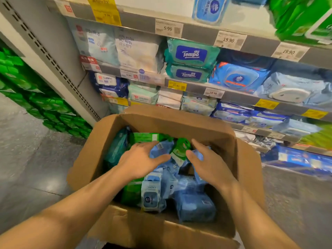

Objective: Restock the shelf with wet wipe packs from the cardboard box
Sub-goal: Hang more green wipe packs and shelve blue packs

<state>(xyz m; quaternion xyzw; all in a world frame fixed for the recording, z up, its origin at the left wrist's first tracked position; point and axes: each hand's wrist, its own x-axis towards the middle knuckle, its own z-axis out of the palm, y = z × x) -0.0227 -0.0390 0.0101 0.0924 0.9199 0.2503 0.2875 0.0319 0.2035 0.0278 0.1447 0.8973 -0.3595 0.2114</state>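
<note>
An open cardboard box [172,121] stands on the floor in front of the shelf [197,87]. It holds several wet wipe packs, blue [195,203], green [143,137] and teal [116,150]. Both my hands are inside the box, above the packs. My left hand [142,159] has its fingers spread over a light blue pack [161,150]. My right hand [208,162] hovers with relaxed fingers beside a small green pack [180,148]. Neither hand grips anything.
The shelf tiers carry Tempo packs [192,54], blue packs [237,78] and white packs [138,51], with price tags along the rails. Green packages [36,94] are stacked at the left. Grey floor tiles [27,159] surround the box.
</note>
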